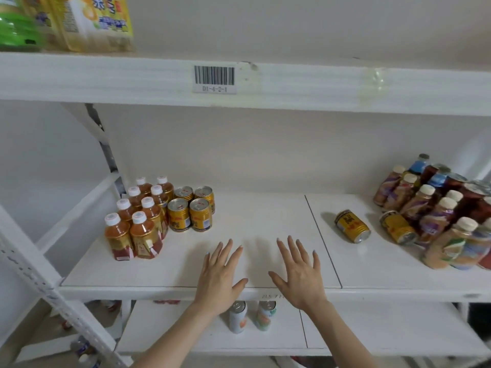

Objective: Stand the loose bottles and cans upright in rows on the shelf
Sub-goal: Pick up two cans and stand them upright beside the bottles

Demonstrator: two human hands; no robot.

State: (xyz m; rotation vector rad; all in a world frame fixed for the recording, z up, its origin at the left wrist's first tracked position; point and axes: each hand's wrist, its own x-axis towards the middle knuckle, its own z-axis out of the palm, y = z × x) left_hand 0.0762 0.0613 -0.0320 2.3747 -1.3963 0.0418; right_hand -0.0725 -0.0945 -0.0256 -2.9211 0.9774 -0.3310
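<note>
On the white shelf (pixel 265 227), several amber tea bottles (pixel 138 216) with white caps stand upright in two rows at the left. Beside them several gold cans (pixel 191 208) stand upright in a block. A loose gold can (pixel 352 226) lies on its side right of centre, and another gold can (pixel 398 227) lies tipped against the pile of bottles (pixel 435 208) heaped at the far right. My left hand (pixel 220 274) and my right hand (pixel 299 272) hover flat over the shelf's front edge, fingers spread, holding nothing.
The shelf above (pixel 265 83) carries a barcode label (pixel 214 78) and yellow and green drink packs (pixel 79 19) at the top left. Two pale cans (pixel 251 316) stand on the shelf below. A slanted white upright (pixel 39 274) runs at the left.
</note>
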